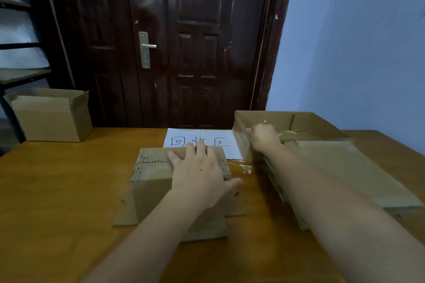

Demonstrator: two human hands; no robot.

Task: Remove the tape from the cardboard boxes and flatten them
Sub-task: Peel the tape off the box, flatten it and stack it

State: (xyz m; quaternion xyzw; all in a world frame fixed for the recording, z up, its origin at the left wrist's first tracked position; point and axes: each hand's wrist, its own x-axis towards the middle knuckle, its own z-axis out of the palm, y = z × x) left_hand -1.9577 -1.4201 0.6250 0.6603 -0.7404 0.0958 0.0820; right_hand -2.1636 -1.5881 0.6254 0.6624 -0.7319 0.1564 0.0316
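From the head camera, you're looking down at a brown wooden table [57,190] with a dark panelled door [184,41] behind it. Your left hand [200,172] lies flat and spread, palm down, on top of the small upturned brown cardboard box [151,190] at the table's middle, thumb hooked over its right edge; it's pressing, not gripping. That box's lower flaps splay out on the wood, and torn strips run across its top. A scrap of clear tape [241,166] lies just right of it.

Your right hand [262,136] reaches to the stack of flattened brown cardboard [345,167] on the right, fingers curled at the near wall of the open brown box [276,122] on that stack. Whether it's pinching tape or the wall, I can't tell.

A white paper sign with handwritten characters [202,140] lies between them. Another open brown cardboard box [53,115] waits at the far left.

This cardboard looks light and stiff, and should fold at its creases. Take it by the walls near the corners. Glossy tape likely sticks and stretches, so pinch a loose end.
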